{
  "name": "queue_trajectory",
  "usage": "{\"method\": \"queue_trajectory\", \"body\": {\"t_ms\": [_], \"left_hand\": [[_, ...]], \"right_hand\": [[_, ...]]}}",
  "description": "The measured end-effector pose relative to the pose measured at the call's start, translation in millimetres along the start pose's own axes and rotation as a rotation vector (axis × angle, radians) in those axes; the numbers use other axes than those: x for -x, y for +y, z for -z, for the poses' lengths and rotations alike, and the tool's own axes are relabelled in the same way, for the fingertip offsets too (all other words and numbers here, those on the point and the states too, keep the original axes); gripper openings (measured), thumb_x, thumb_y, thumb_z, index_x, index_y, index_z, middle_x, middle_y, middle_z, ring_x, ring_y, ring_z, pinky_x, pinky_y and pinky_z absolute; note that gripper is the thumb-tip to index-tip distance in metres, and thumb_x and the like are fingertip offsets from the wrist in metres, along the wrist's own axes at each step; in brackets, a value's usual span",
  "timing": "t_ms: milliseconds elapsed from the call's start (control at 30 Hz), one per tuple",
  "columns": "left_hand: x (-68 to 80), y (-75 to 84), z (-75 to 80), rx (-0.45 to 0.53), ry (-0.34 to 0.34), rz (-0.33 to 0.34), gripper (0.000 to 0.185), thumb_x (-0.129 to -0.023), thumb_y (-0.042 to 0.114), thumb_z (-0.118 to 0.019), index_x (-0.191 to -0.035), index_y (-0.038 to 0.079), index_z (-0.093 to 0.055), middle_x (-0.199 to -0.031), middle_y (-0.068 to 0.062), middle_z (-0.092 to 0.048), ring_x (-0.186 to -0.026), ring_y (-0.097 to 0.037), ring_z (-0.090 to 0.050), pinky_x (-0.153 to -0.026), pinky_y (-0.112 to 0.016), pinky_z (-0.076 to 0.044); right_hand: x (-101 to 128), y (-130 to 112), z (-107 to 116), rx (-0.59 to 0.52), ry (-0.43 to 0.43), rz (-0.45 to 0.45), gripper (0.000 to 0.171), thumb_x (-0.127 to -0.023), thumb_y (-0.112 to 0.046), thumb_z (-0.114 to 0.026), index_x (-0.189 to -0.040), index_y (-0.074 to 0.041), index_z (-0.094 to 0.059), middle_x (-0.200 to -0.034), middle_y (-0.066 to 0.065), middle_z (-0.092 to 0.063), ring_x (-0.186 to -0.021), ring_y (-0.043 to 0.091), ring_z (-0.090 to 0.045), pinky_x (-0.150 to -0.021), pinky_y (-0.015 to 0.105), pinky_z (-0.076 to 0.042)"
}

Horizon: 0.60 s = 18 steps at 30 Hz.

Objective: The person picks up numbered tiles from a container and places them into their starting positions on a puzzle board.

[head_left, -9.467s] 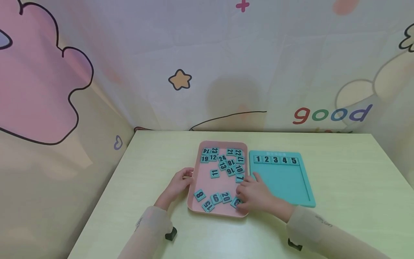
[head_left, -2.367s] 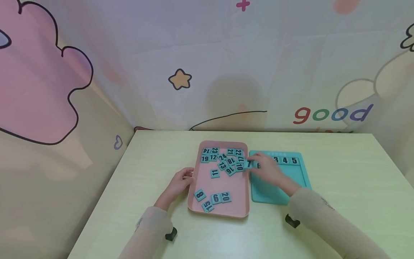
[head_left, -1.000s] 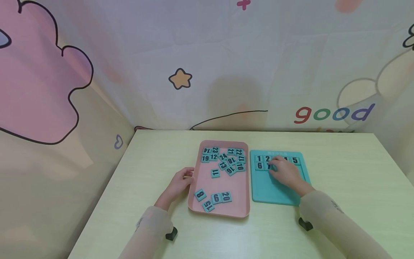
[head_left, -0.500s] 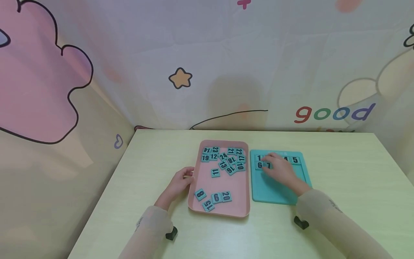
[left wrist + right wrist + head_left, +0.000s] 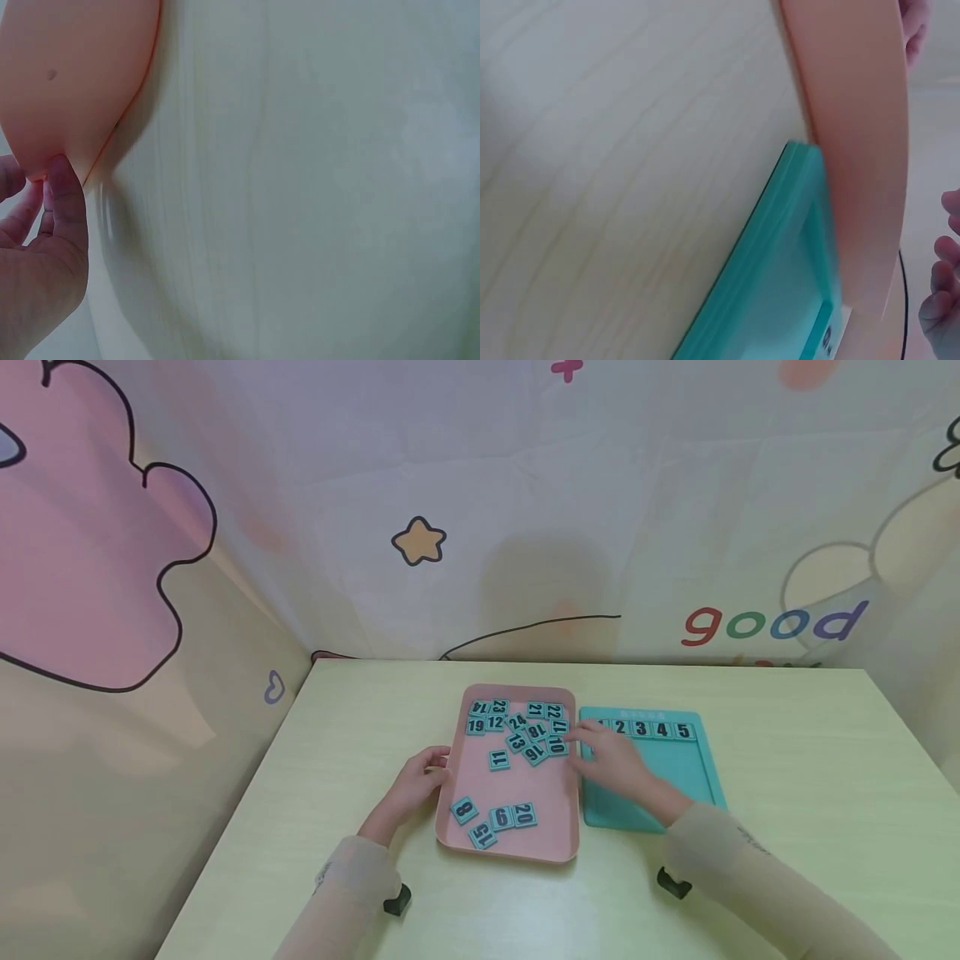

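My left hand (image 5: 411, 785) pinches the left rim of the pink tray (image 5: 517, 789). Up close in the left wrist view, the thumb of that hand (image 5: 49, 255) lies against the tray's outer wall (image 5: 82, 67). My right hand (image 5: 611, 764) hovers at the tray's right edge with fingers apart, holding nothing visible. Its fingertips are nearest the number tiles 10 (image 5: 557, 746) and 17 (image 5: 559, 727). Beneath it is the turquoise number board (image 5: 690, 768), whose top row runs 1 to 5, with tile 3 (image 5: 640, 729) mid-row. The hand hides the second row's start.
Several loose number tiles crowd the tray's upper half, among them tile 11 (image 5: 498, 761). Tiles 8 (image 5: 464, 811), 15 (image 5: 482, 836), 9 or 6 (image 5: 501, 818) and 20 (image 5: 525, 815) lie near its front. Behind the table (image 5: 810, 777) hangs a printed cloth (image 5: 480, 485).
Tiles 6 and 7 have gone from the tray to the board's second row. My right hand let go of tile 7 and moved left to the tray. My left hand stayed put.
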State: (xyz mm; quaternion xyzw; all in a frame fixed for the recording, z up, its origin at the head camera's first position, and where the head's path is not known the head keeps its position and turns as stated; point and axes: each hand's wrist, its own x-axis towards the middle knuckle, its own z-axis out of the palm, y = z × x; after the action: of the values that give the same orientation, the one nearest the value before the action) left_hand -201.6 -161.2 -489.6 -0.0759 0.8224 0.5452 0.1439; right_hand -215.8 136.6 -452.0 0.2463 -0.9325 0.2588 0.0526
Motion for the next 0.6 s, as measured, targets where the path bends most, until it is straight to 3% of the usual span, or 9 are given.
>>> {"method": "queue_trajectory", "body": {"t_ms": [100,400,600], "left_hand": [[0.1,0.0,0.2,-0.002,-0.007,0.003,0.038,-0.087,0.012,-0.049,-0.125,0.013,-0.046,-0.112,-0.009,-0.05,-0.098,-0.02,-0.048,-0.087,-0.031,-0.044],[0.4,0.2,0.7,0.012,-0.005,-0.017,0.038,-0.086,0.01,-0.049,-0.124,0.011,-0.047,-0.109,-0.009,-0.051,-0.094,-0.02,-0.049,-0.083,-0.03,-0.046],[0.4,0.0,0.5,0.011,-0.002,-0.018,0.037,-0.086,0.01,-0.049,-0.123,0.011,-0.047,-0.107,-0.009,-0.051,-0.092,-0.019,-0.049,-0.081,-0.028,-0.045]], "right_hand": [[-2,-12,-3,-0.023,-0.032,0.009,0.028,-0.077,-0.018,-0.063,-0.104,-0.008,-0.063,-0.11,0.009,-0.058,-0.085,0.021,-0.057,-0.066,0.033,-0.049],[-5,-43,-25,-0.066,-0.151,0.048,0.026,-0.082,-0.018,-0.058,-0.107,-0.011,-0.062,-0.112,0.002,-0.058,-0.106,0.022,-0.053,-0.088,0.04,-0.044],[-4,-63,-39,-0.045,-0.24,0.105,0.027,-0.084,-0.02,-0.055,-0.109,-0.014,-0.062,-0.115,-0.001,-0.057,-0.113,0.018,-0.049,-0.094,0.036,-0.04]]}}
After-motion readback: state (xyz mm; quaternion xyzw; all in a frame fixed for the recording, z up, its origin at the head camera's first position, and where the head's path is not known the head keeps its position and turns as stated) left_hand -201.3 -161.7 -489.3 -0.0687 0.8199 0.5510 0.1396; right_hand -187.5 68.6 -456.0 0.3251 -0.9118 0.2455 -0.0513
